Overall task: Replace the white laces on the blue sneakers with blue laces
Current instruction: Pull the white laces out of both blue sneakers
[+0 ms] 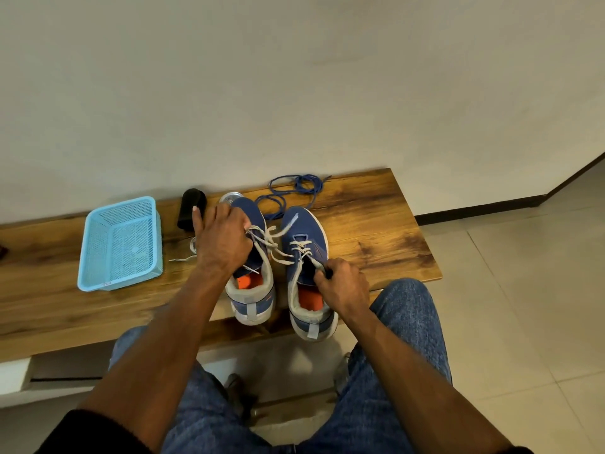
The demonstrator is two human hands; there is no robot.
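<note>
Two blue sneakers with orange insoles stand side by side on the wooden bench (376, 224), toes toward the wall. My left hand (222, 237) lies over the left sneaker (253, 290) and grips its white lace (271, 239), which stretches loose toward the right shoe. My right hand (342, 285) pinches the dark tongue at the opening of the right sneaker (302, 224), whose white lace (299, 249) is still threaded through the lower eyelets. The blue laces (294, 188) lie in a loose tangle on the bench behind the shoes.
A light blue plastic basket (121, 244) sits on the bench to the left. A black cylinder (190, 208) lies behind my left hand, and a silver round thing (229, 197) peeks out behind the left sneaker. My knees in jeans are below the bench edge.
</note>
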